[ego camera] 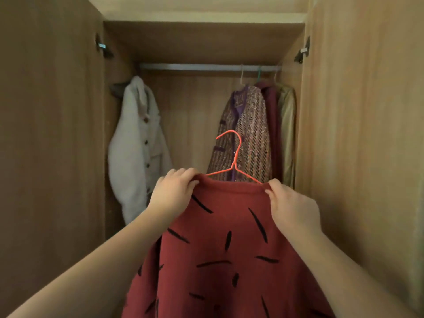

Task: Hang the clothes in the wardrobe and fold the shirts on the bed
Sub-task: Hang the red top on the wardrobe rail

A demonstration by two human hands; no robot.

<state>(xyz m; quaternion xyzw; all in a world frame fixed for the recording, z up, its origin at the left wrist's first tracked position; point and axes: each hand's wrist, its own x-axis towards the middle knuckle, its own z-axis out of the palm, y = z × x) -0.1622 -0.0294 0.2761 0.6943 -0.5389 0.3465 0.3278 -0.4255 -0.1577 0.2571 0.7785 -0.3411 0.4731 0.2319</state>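
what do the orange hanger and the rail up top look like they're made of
Orange hanger: thin wire, probably coated, judging by its slim bent line and even colour. Rail: likely metal, pale grey with a dull sheen.

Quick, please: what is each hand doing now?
Left hand: grips the red shirt at its shoulder.
Right hand: pinches the shirt's other shoulder.

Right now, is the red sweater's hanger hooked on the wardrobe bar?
No: the orange hanger sits free below the bar while the left hand and right hand hold the red sweater by its shoulders.
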